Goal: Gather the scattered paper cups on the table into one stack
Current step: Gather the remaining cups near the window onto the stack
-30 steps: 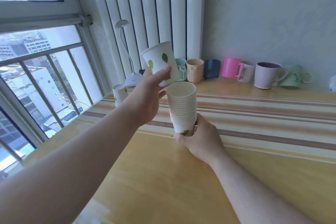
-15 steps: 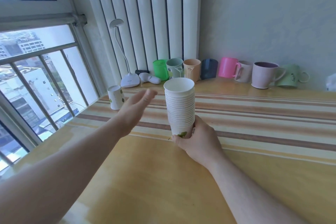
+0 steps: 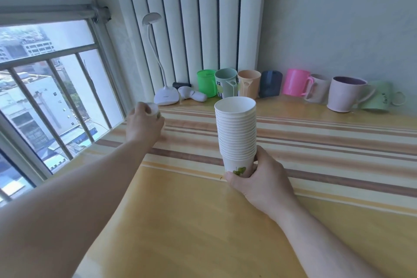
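Since the last frame my left hand has reached the lone paper cup at centre left, its grip curling round it, closure unclear. At centre my right hand pinches the stack above the counter. A hasty snatch could crush that cup.

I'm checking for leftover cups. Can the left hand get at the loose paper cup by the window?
Probably yes: the left hand is already on that paper cup, its fingers curled around it, though they hide most of it. Nothing stands between them.
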`<action>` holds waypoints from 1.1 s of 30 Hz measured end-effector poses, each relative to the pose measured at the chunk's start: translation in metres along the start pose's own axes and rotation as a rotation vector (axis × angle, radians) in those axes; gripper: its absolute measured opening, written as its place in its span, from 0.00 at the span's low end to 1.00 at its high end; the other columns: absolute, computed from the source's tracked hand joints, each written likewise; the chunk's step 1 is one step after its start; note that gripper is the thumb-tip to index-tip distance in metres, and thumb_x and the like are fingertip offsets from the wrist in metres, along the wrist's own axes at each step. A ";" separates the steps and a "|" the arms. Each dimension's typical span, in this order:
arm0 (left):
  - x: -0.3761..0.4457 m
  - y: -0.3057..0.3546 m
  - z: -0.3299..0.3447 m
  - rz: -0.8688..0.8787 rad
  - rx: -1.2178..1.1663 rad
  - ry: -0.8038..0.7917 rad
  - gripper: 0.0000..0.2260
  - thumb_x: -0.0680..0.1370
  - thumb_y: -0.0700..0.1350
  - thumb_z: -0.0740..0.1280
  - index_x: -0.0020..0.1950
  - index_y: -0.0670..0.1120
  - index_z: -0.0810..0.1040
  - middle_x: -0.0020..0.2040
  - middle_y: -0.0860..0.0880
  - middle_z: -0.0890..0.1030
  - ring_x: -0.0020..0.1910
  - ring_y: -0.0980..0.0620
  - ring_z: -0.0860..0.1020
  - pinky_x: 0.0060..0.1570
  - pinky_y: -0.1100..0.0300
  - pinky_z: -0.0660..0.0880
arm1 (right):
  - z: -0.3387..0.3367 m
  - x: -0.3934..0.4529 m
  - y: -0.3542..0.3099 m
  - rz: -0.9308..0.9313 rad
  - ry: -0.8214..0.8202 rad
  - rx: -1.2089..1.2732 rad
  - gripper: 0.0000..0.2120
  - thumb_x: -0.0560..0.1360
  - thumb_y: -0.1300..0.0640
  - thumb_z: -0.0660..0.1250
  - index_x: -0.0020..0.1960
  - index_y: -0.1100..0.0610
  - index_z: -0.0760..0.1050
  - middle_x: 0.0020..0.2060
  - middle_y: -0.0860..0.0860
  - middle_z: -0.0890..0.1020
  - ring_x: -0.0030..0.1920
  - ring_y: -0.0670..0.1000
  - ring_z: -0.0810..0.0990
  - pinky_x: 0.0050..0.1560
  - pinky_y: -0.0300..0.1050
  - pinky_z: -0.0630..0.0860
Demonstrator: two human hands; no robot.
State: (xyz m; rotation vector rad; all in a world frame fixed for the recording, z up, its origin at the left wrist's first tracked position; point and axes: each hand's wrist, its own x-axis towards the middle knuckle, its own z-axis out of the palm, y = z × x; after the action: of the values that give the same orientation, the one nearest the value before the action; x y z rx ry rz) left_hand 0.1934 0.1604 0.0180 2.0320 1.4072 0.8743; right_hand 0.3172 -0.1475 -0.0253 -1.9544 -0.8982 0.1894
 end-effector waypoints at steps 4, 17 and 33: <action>-0.032 0.020 0.012 0.173 -0.190 -0.069 0.27 0.71 0.58 0.78 0.63 0.60 0.67 0.54 0.53 0.78 0.48 0.50 0.80 0.41 0.53 0.77 | 0.000 0.000 0.000 0.018 0.002 0.002 0.21 0.60 0.35 0.78 0.49 0.37 0.75 0.44 0.29 0.82 0.43 0.37 0.81 0.37 0.43 0.77; -0.088 0.046 0.006 0.321 0.173 -0.695 0.23 0.65 0.59 0.75 0.60 0.63 0.80 0.53 0.57 0.81 0.52 0.50 0.80 0.42 0.58 0.76 | -0.005 -0.004 -0.003 -0.004 -0.011 0.019 0.19 0.63 0.38 0.79 0.48 0.36 0.74 0.46 0.25 0.80 0.45 0.35 0.80 0.37 0.43 0.76; -0.134 0.145 -0.040 0.498 -0.644 -0.541 0.27 0.68 0.48 0.79 0.66 0.48 0.78 0.58 0.45 0.87 0.60 0.45 0.85 0.60 0.44 0.82 | -0.002 -0.001 0.005 -0.019 -0.017 0.011 0.24 0.62 0.36 0.78 0.54 0.39 0.74 0.45 0.38 0.83 0.47 0.40 0.82 0.43 0.46 0.80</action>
State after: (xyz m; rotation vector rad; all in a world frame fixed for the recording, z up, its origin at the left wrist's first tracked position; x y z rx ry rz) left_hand 0.2183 -0.0119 0.1200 1.8961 0.2700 0.7492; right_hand 0.3202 -0.1511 -0.0285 -1.9362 -0.9246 0.1992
